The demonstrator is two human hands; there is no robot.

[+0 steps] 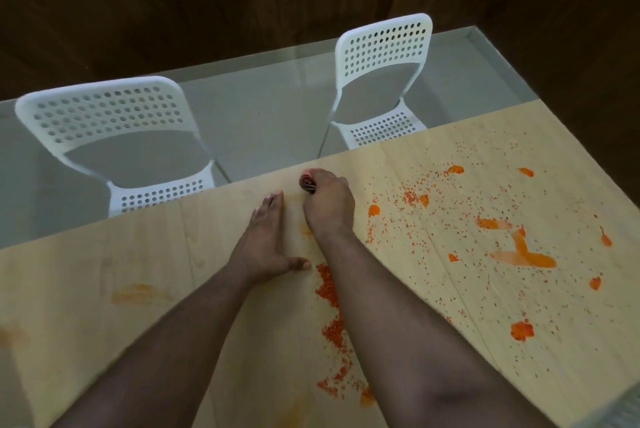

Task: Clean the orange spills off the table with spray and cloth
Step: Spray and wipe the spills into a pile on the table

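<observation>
Orange spills [523, 256] spatter the pale wooden desk [104, 272]; the right hand [327, 208] grips a bunched cloth [307, 183] near the far edge, the left hand [266, 240] lying flat, fingers straight.

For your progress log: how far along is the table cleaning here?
Done: the table's left part shows only faint smears. In hand: the right hand grips a bunched cloth at the far edge; the left hand rests flat. Left: crumbs and blobs on the right.

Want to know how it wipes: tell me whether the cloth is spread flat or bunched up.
Bunched up. The cloth shows only as a small rolled wad poking out past the right hand, whose fingers curl round it near the table's far edge.
</observation>
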